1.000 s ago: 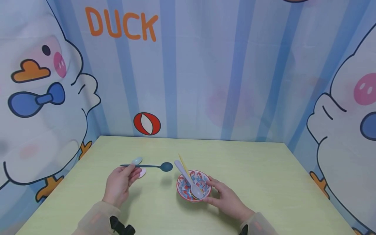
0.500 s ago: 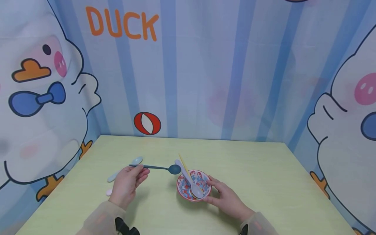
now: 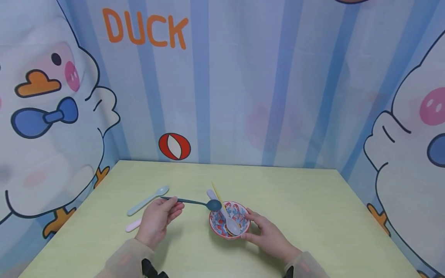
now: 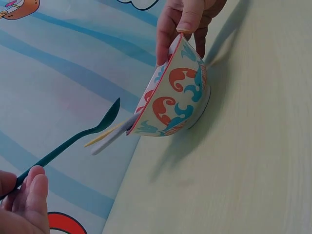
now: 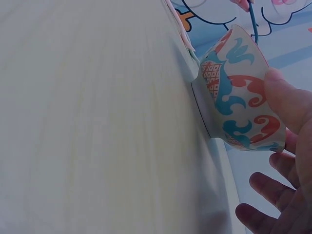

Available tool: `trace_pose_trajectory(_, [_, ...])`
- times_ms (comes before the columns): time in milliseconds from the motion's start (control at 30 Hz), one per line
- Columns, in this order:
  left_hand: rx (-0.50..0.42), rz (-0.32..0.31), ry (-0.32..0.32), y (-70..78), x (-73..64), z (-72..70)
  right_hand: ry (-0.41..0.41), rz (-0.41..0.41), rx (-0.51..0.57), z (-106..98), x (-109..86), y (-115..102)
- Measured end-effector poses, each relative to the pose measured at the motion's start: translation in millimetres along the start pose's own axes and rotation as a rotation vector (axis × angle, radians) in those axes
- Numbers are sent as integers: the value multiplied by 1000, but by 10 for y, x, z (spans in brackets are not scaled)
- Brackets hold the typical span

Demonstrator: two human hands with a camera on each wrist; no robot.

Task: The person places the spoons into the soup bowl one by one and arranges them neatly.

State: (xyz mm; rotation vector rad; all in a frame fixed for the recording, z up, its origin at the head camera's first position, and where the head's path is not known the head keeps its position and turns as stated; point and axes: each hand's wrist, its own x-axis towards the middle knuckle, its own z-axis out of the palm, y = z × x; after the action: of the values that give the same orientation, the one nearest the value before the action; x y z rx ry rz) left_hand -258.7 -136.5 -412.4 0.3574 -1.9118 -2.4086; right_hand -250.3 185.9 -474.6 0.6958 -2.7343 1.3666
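Note:
My left hand (image 3: 158, 222) pinches a dark teal spoon (image 3: 213, 205) by its handle. The spoon's head is raised at the left rim of a patterned bowl (image 3: 217, 227), overlapping it in the head view. Red and blue swirls cover the bowl, which stands upright on the table. With thumb and fingers, my right hand (image 3: 269, 236) holds its right-hand rim; the left wrist view shows the painted outer wall (image 4: 170, 97). Inside lean a lavender spoon (image 3: 233, 226) and a yellow utensil, its thin handle (image 3: 215, 189) sticking out past the far rim; its lower end is mostly hidden beneath the lavender spoon.
Left of my left hand, a light blue spoon (image 3: 146, 201) lies on the pale yellow table (image 3: 295, 193). A pink handle (image 3: 133, 225) lies nearer, partly hidden behind that hand. Beyond the table's far edge hangs a blue striped duck-print curtain (image 3: 236, 77).
My left hand has moved right with the teal spoon, bringing its head to the bowl's rim and uncovering the light blue spoon and pink handle. My right hand and the bowl have stayed put.

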Motion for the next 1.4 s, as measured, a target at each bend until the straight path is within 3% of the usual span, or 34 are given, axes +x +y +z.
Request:
trace_pose_trajectory(867, [-9, 22, -49, -188, -11, 145, 8, -12, 11, 20, -3, 20])
trace_pose_trajectory(1400, [85, -4, -85, -207, -1, 241, 18, -19, 10, 12, -3, -3])
